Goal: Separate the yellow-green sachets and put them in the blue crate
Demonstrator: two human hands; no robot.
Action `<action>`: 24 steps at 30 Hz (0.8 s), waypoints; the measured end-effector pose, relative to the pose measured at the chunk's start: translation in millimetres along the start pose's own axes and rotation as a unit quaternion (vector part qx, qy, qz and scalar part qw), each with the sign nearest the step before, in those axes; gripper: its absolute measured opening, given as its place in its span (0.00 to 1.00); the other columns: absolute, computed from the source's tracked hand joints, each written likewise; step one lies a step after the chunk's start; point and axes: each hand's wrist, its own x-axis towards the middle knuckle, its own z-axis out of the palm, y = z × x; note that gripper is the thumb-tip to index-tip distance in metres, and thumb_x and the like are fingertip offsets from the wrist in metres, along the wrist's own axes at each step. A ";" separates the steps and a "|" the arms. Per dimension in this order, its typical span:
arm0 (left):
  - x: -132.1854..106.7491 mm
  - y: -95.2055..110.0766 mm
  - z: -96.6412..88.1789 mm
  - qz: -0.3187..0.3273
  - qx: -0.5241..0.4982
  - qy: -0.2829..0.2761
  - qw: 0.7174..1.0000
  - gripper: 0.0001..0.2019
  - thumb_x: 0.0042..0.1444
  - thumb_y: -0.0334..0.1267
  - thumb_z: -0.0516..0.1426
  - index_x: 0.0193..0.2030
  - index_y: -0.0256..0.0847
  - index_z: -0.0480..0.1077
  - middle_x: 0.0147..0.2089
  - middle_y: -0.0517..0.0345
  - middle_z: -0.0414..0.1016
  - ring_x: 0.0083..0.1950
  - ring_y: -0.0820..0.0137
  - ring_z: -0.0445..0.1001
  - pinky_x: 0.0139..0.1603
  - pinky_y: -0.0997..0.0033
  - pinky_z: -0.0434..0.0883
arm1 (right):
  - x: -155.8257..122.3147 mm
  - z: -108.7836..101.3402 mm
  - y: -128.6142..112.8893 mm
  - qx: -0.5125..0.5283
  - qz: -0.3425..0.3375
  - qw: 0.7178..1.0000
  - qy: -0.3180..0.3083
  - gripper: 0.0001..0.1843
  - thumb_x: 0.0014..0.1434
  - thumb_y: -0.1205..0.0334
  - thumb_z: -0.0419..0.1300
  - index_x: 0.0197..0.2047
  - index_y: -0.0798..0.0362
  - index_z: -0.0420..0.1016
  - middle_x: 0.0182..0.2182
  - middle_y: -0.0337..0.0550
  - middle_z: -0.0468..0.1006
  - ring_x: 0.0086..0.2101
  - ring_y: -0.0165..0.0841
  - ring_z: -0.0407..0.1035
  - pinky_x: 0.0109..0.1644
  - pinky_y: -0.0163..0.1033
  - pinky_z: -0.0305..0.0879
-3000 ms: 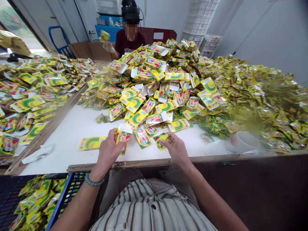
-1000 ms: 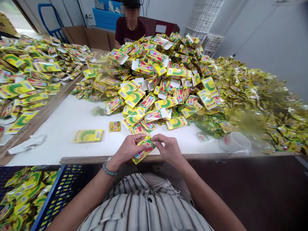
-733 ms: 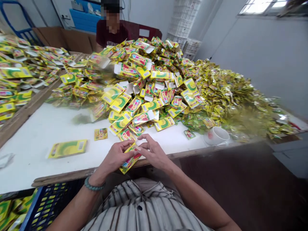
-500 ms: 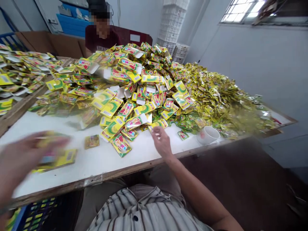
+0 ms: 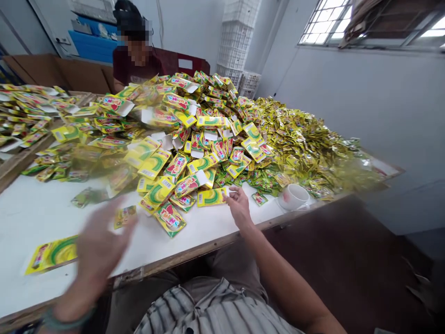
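Note:
My right hand point(image 5: 237, 206) is closed with its fingertips on the end of a yellow card box point(image 5: 211, 197), which lies near the front of the pile. My left hand point(image 5: 104, 236) is smeared by motion. Its thumb and fingers look apart, around a small yellow sachet point(image 5: 125, 216) on the white table; I cannot tell whether they touch it. Partly behind that hand, another yellow box point(image 5: 52, 254) lies flat at the left. Between my hands, a box printed with fruit and bright letters point(image 5: 170, 218) rests at the pile's edge.
A large heap of boxes point(image 5: 181, 120) covers the table's middle, with loose sachets point(image 5: 295, 134) heaped to the right. A white mug point(image 5: 294, 197) stands near the front wooden edge point(image 5: 194, 257). Across the table sits a person point(image 5: 135, 65). White crates point(image 5: 236, 41) are stacked behind.
My left hand has let go of the box at the left and moved right toward the small sachet. In my right hand, the box has come out from the pile. The view has shifted slightly.

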 end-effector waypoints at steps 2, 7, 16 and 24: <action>-6.1 22.3 37.0 0.069 0.031 -0.002 0.997 0.27 0.61 0.48 0.56 0.63 0.38 0.63 0.60 0.44 0.72 0.60 0.54 0.70 0.61 0.53 0.68 | -21.0 4.1 -10.5 0.051 -0.007 0.998 -0.047 0.22 0.47 0.51 0.64 0.42 0.50 0.62 0.25 0.32 0.67 0.26 0.29 0.68 0.32 0.36 0.65; -9.3 55.9 106.8 0.188 0.088 -0.085 0.975 0.22 0.64 0.35 0.51 0.65 0.34 0.61 0.63 0.38 0.68 0.62 0.53 0.68 0.60 0.50 0.67 | -46.6 13.0 -33.1 0.066 0.004 0.979 -0.190 0.23 0.49 0.48 0.66 0.43 0.48 0.63 0.24 0.32 0.68 0.25 0.29 0.66 0.31 0.37 0.66; -32.5 35.6 89.9 0.166 0.074 -0.025 0.983 0.18 0.67 0.36 0.47 0.61 0.34 0.63 0.45 0.46 0.79 0.43 0.63 0.77 0.46 0.65 0.73 | 80.8 -58.1 -35.1 -0.402 -0.046 0.903 0.148 0.19 0.59 0.60 0.55 0.54 0.54 0.67 0.54 0.53 0.69 0.55 0.40 0.62 0.58 0.43 0.60; -48.3 -1.3 113.4 0.324 0.113 0.000 0.939 0.35 0.60 0.30 0.49 0.74 0.39 0.44 0.47 0.51 0.82 0.44 0.65 0.80 0.45 0.68 0.74 | 185.3 -143.8 -77.4 -0.501 0.079 0.839 0.196 0.31 0.55 0.64 0.61 0.62 0.54 0.62 0.65 0.59 0.53 0.64 0.56 0.49 0.61 0.59 0.55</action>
